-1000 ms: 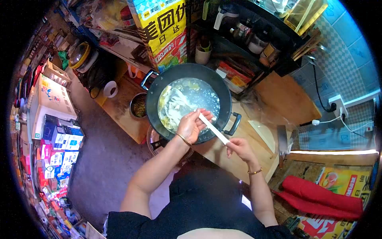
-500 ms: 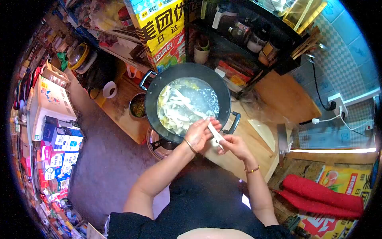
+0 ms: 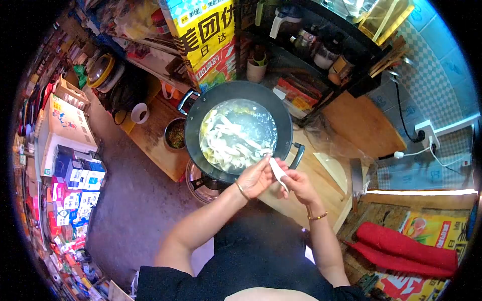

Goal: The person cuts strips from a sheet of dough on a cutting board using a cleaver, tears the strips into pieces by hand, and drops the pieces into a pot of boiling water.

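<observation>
A large black two-handled pot (image 3: pixel 238 89) holds steaming water with wide white noodles (image 3: pixel 223 138) bunched mostly toward its left side. At the pot's near right rim, my left hand (image 3: pixel 255 178) is closed, pinching the upper end of a white dough strip (image 3: pixel 278 173). Beside it, my right hand (image 3: pixel 299 186) grips the strip's lower part between thumb and fingers. The short, flat strip slants between the two hands. Some of my left fingers are hidden behind it.
A bowl of dark chopped food (image 3: pixel 175 134) stands left of the pot. A glass lid (image 3: pixel 197 186) lies below it. On the right are a pale board (image 3: pixel 329 168), a cleaver (image 3: pixel 356 178) and a red cloth (image 3: pixel 406 246). A black shelf (image 3: pixel 306 55) with jars stands behind.
Both hands have shifted slightly; the dough strip between them now stands more upright and shows more of its length. The noodles in the pot look much the same.
</observation>
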